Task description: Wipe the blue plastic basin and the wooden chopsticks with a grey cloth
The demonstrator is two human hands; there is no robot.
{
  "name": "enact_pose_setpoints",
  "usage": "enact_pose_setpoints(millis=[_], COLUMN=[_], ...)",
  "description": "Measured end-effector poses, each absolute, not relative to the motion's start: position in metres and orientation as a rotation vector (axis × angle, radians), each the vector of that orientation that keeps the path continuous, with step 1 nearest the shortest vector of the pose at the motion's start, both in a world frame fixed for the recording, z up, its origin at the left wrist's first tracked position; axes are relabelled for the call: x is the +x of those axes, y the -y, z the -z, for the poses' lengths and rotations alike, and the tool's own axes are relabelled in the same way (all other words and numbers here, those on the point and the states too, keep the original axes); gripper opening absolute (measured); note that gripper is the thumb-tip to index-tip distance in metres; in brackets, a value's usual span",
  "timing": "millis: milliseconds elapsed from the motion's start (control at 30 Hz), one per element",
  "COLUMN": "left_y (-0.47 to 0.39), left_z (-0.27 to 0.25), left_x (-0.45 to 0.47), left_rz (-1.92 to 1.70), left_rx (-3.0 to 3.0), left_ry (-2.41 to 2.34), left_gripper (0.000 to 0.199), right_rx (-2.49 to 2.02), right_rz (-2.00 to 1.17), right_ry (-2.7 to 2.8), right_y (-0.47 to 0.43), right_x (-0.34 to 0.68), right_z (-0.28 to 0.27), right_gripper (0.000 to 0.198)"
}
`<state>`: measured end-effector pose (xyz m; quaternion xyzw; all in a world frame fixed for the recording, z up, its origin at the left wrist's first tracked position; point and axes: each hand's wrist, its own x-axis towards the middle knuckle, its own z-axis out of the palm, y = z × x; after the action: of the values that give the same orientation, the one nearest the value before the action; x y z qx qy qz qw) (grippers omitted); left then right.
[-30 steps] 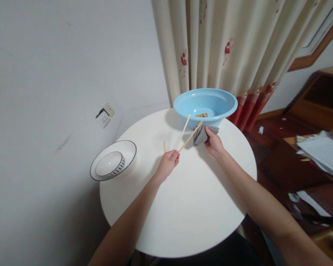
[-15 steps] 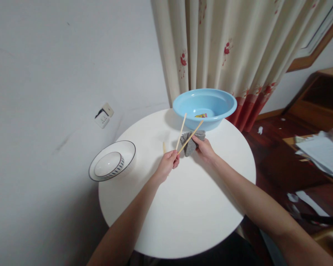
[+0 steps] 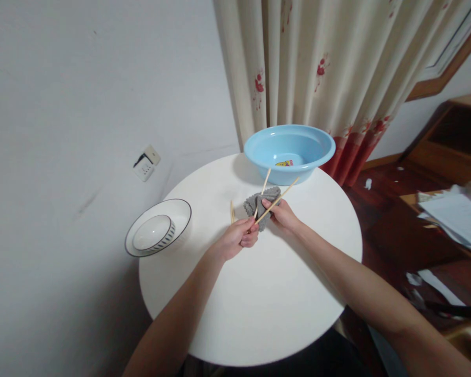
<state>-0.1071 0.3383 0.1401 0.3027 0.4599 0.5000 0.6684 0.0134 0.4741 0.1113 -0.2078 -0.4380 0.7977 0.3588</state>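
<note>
My left hand (image 3: 237, 238) is closed on the lower ends of two wooden chopsticks (image 3: 284, 192), which fan apart toward the basin. In my right hand (image 3: 283, 213) is a grey cloth (image 3: 272, 193), its thumb pressing a fold of it around one chopstick. The other chopstick passes in front of the cloth. Just behind my left hand, more chopsticks (image 3: 232, 210) lie on the white round table (image 3: 255, 314), partly hidden by that hand.
A light blue basin (image 3: 317, 149) with a sticker inside stands at the table's back. On the left are a large dark-rimmed bowl (image 3: 185, 212) and a smaller bowl (image 3: 167, 242) inside it. A wall with a socket (image 3: 144, 168) borders the left; a curtain (image 3: 298, 68) hangs behind.
My left hand has shifted slightly right and down with the chopsticks. The cloth has moved left and now wraps one chopstick, with my right hand closer to the left.
</note>
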Motion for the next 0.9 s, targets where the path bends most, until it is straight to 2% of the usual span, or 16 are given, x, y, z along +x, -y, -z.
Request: enact_pose_setpoints(millis=[267,500,667,800,900], left_y=[-0.337,-0.344,-0.346,-0.344,-0.344], left_z=[-0.145,-0.124,-0.118,-0.122,-0.122], left_x=[-0.105,-0.091,-0.088,-0.089,-0.09], left_rz=[-1.052,-1.176,-1.227,-1.109,-1.125], left_rx=[0.685,1.02,1.124,1.254,1.292], left_ry=[-1.086,-1.582,-1.725,-1.841,-1.846], left_gripper=[0.041,0.044,0.037,0.025,0.024], right_rx=[-0.586,-0.764,-0.768,-0.76,-0.761], right_rz=[-1.979,-1.775,-1.755,-1.772,-1.773], right_ry=[1.095,1.096,1.067,1.053,1.041], right_y=[-0.472,-0.478,-0.478,-0.477,-0.476], right_x=[0.012,0.01,0.007,0.008,0.009], right_z=[-0.112,-0.104,-0.101,-0.1,-0.101], right_gripper=[0.04,0.036,0.035,0.038,0.037])
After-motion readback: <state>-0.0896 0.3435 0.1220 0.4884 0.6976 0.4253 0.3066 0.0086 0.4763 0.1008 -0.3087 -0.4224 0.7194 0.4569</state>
